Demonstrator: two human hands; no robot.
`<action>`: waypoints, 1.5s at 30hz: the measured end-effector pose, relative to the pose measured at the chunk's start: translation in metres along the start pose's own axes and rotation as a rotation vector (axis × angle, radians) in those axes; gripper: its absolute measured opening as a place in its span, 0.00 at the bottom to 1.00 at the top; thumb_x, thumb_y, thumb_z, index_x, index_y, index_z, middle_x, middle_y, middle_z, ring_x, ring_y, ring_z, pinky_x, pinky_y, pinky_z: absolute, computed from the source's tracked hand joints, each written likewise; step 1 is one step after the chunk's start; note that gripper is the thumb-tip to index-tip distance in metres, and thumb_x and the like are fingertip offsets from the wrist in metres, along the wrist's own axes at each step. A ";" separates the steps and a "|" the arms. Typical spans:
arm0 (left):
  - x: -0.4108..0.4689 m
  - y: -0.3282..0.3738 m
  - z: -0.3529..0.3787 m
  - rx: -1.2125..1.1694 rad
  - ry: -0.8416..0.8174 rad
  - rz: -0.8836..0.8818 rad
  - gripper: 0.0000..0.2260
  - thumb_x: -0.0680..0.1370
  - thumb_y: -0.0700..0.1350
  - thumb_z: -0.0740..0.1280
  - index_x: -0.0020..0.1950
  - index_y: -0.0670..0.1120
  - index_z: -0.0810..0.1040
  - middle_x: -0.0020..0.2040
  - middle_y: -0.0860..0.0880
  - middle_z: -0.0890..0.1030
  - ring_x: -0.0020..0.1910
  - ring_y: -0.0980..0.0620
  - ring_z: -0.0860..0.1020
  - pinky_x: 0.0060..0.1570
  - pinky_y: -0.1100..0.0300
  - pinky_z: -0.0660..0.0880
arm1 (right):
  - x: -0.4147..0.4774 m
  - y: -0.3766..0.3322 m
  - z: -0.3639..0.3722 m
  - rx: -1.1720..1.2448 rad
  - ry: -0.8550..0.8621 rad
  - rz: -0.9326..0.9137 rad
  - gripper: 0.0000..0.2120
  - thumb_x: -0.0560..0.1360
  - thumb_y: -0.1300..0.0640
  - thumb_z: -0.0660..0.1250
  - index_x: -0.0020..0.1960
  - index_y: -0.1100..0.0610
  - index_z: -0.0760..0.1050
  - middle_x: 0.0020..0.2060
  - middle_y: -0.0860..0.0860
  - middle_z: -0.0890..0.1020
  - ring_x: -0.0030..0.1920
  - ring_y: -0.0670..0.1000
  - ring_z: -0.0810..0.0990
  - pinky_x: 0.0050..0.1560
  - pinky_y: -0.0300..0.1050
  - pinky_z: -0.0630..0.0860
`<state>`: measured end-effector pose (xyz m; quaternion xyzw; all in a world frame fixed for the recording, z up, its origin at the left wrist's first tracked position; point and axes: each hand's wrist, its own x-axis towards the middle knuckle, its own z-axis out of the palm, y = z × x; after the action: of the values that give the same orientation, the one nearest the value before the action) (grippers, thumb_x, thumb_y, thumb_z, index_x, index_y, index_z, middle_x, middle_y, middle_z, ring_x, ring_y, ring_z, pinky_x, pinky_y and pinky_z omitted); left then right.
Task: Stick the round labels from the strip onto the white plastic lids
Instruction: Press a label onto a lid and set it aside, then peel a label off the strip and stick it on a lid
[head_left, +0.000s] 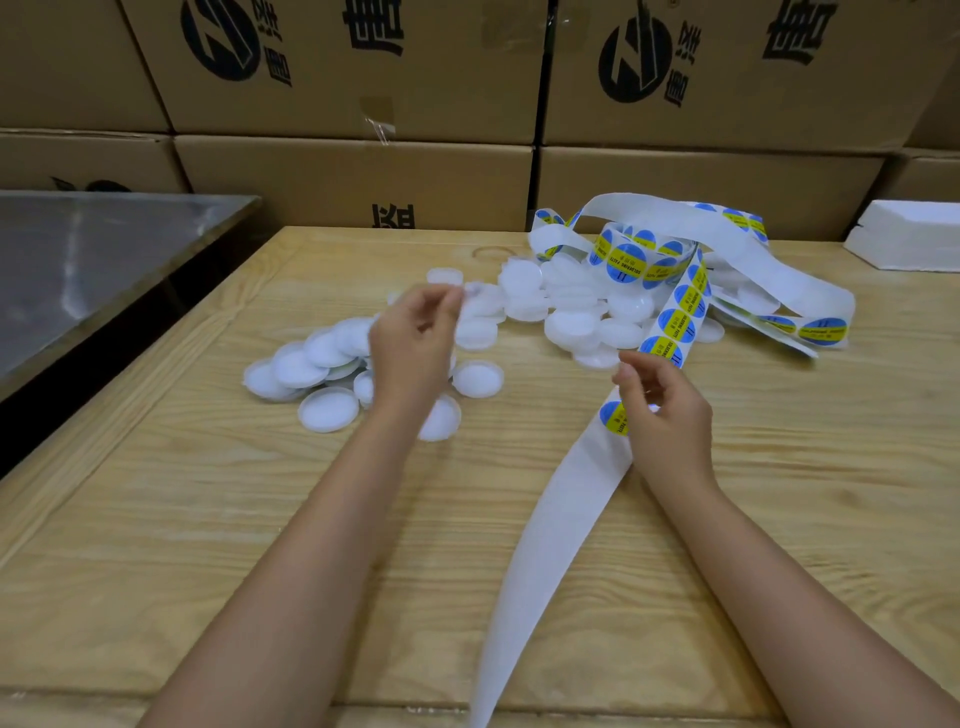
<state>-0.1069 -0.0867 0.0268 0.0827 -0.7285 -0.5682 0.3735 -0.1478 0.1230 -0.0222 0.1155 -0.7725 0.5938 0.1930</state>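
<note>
Loose white plastic lids lie in two heaps on the wooden table (208, 519): one at the left (311, 366), one further back (571, 312). A white backing strip (550, 535) with round blue-and-yellow labels (678, 317) runs from the table's near edge up to a loose coil (626, 260) behind the lids. My right hand (670, 421) pinches the strip beside a label (612, 418). My left hand (413, 353) is raised over the left heap, its fingertips pinching a blurred white lid (477, 291).
Stacked cardboard boxes (353, 182) form a wall along the table's far edge. A metal-topped table (93, 260) stands at the left. A white foam block (909, 234) sits at the far right corner. Bare wood lies between my forearms.
</note>
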 end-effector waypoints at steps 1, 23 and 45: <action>0.006 -0.004 -0.014 0.136 0.029 0.086 0.04 0.78 0.46 0.66 0.47 0.49 0.80 0.41 0.59 0.80 0.42 0.67 0.76 0.45 0.75 0.70 | 0.002 0.002 -0.001 -0.004 0.020 0.024 0.06 0.77 0.58 0.64 0.52 0.52 0.78 0.41 0.44 0.80 0.37 0.34 0.74 0.39 0.25 0.68; 0.025 -0.076 -0.110 0.855 0.306 -0.248 0.14 0.78 0.46 0.59 0.59 0.42 0.75 0.54 0.38 0.80 0.58 0.37 0.74 0.64 0.47 0.61 | 0.009 0.011 -0.006 -0.161 0.013 0.184 0.08 0.77 0.58 0.63 0.52 0.57 0.79 0.47 0.49 0.80 0.50 0.49 0.77 0.53 0.47 0.74; 0.021 -0.049 -0.088 0.703 0.398 0.290 0.14 0.79 0.43 0.59 0.61 0.38 0.76 0.61 0.38 0.76 0.63 0.39 0.71 0.66 0.47 0.61 | 0.014 0.010 -0.012 -0.196 0.002 0.231 0.09 0.78 0.59 0.60 0.49 0.56 0.79 0.48 0.52 0.80 0.48 0.49 0.76 0.44 0.39 0.67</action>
<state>-0.0808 -0.1824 -0.0010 0.2097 -0.7956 -0.2001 0.5320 -0.1625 0.1376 -0.0224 0.0059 -0.8347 0.5341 0.1344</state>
